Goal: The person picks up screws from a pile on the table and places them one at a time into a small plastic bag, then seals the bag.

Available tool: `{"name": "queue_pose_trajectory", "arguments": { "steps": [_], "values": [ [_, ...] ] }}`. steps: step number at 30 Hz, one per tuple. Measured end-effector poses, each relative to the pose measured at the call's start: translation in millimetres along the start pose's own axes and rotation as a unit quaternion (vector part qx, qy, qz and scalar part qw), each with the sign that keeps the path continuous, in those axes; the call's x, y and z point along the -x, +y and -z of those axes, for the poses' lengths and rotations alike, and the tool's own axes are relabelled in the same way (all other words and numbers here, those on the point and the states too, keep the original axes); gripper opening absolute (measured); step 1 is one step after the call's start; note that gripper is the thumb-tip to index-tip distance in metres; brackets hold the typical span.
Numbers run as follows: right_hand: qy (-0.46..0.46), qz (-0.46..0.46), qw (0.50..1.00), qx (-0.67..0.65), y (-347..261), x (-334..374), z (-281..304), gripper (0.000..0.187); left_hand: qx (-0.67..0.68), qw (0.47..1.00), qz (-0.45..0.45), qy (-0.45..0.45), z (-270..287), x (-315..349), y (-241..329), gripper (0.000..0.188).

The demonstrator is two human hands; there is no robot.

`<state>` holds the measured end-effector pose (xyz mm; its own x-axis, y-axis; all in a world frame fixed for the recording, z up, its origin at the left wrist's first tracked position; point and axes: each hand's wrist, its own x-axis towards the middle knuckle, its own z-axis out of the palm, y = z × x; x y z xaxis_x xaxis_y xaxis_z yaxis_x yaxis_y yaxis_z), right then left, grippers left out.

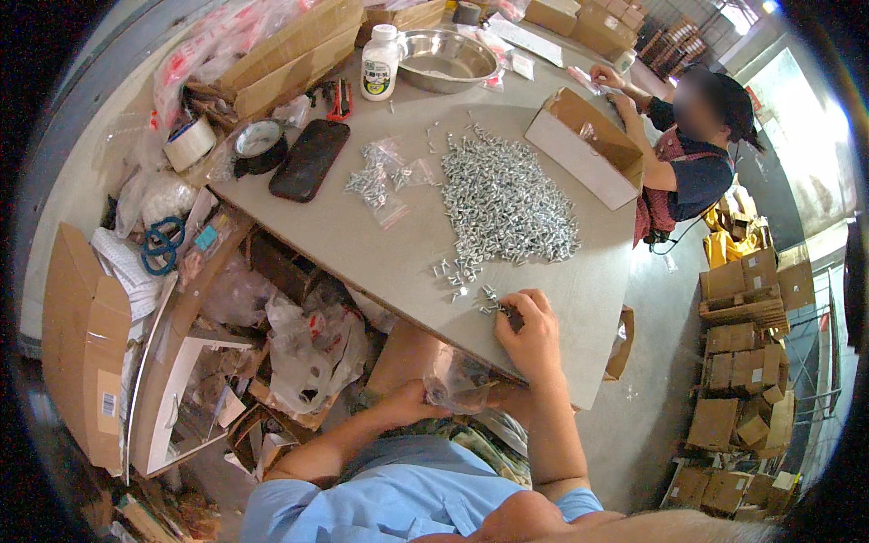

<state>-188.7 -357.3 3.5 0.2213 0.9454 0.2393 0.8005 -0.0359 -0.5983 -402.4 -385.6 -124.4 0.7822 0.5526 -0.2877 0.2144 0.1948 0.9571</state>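
My left hand [412, 404] is closed on the edge of a clear plastic bag [455, 380], held low in front of the table's near edge. My right hand [532, 333] rests on the table with its fingers curled around some small screws. A few loose screws [491, 295] lie at its fingertips. Beyond it spreads a large pile of silvery screws [507, 199]. To the left of the pile lie small clear bags [385, 181] with screws in them.
On the table [308, 235] are a dark phone [310, 160], tape rolls [258, 140], a white bottle [379, 63], a metal bowl [450, 60] and an open cardboard box [584, 149]. A co-worker [692, 154] works at the far right. Stacked cartons [738, 362] stand beyond the floor.
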Motion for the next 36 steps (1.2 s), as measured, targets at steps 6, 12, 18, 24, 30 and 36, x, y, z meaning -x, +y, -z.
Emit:
{"name": "queue_pose_trajectory", "arguments": {
  "steps": [6, 12, 18, 24, 30, 36],
  "values": [
    [0.019, -0.008, 1.0, 0.016, -2.3, 9.5, 0.1, 0.014, -0.019, 0.998, -0.046, 0.038, -6.7, -2.2, -1.5, 0.036],
    [-0.141, -0.022, 0.987, -0.066, -28.8, 32.9, 19.0, 0.014, 0.025, 0.999, -0.032, 0.027, -11.8, 1.8, -14.1, 0.038],
    [-0.058, -0.064, 0.995, -0.049, -26.6, 8.5, 2.6, 0.021, 0.058, 0.998, -0.014, -0.001, -12.0, 1.9, -14.4, 0.039],
    [0.025, -0.023, 0.999, 0.021, -18.3, -2.7, -16.9, 0.024, 0.053, 0.998, -0.003, 0.038, -12.3, 7.2, 3.5, 0.037],
    [0.004, -0.037, 0.999, -0.002, -17.3, 4.4, -12.7, 0.024, 0.073, 0.997, -0.009, 0.018, -9.0, 9.4, 10.6, 0.034],
    [0.001, -0.008, 1.0, -0.011, -14.2, 1.8, -10.4, 0.021, 0.094, 0.994, -0.045, 0.015, -13.9, 3.3, -6.3, 0.032]
  ]
}}
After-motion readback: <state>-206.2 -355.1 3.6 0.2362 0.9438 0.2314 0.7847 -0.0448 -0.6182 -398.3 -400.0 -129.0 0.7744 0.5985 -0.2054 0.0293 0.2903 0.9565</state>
